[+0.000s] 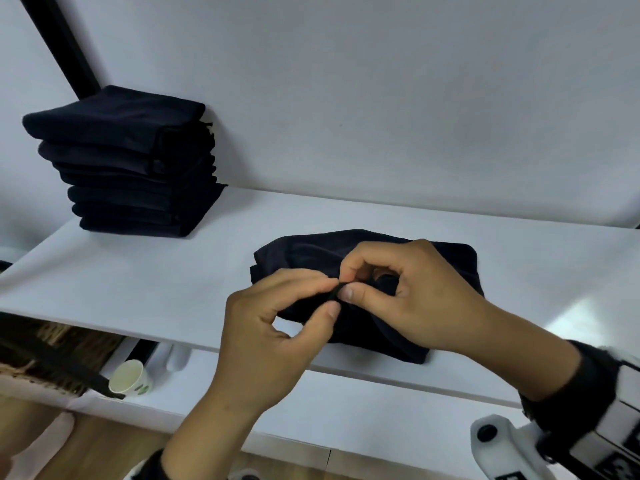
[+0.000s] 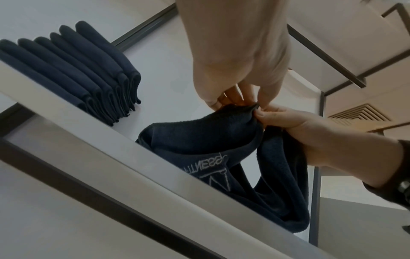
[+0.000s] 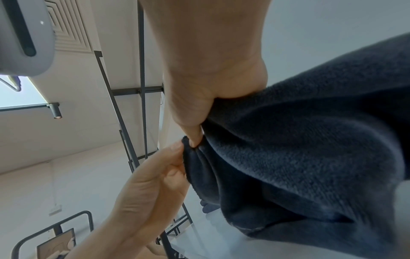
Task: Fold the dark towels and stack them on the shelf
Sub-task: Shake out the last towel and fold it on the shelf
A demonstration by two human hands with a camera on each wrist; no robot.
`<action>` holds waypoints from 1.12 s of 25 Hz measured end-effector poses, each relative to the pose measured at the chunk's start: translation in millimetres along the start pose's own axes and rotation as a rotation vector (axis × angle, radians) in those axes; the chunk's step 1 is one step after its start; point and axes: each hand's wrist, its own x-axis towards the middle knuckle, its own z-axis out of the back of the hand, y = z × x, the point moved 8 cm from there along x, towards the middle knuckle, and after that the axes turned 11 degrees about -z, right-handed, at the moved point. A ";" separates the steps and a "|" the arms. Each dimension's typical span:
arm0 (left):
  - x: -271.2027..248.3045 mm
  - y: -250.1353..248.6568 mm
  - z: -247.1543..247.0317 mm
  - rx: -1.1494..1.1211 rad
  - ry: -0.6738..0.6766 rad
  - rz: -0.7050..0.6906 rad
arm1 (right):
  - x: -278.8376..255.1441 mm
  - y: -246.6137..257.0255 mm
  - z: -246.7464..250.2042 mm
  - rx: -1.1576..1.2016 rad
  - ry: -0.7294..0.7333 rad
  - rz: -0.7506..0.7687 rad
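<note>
Nearest the head camera, the left hand (image 1: 277, 323) and the right hand (image 1: 408, 289) meet at the front edge of a white shelf (image 1: 138, 271). Both pinch the same small corner of one dark towel (image 1: 450, 265), thumb and fingertips pressed together on the cloth, so each hand is clamped on that towel. The left wrist view shows the corner raised off the shelf while the rest of the towel sags beneath it, with part drooping over the shelf's front edge. Pale printed lettering shows on its lower fold. The towel looks roughly doubled over, perhaps more than once, though the dark cloth makes the layers hard to count.

Below the shelf on the left, a paper cup (image 1: 130, 379) lies on its side on a lower surface.

Farther back and to the left, well apart from the hands, a neat stack of folded towels (image 1: 131, 164) sits on the same shelf against the back wall. Several layers show, edges aligned.

As a judgement, much of the task is done. What is left, as far as can be seen, is to finish folding this towel and set it on the stack. No other loose towels are in view.
</note>
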 end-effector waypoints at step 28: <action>248.4 0.8 87.7 -0.346 0.027 0.060 | 19.2 -24.9 317.5 -1.198 -0.344 -0.243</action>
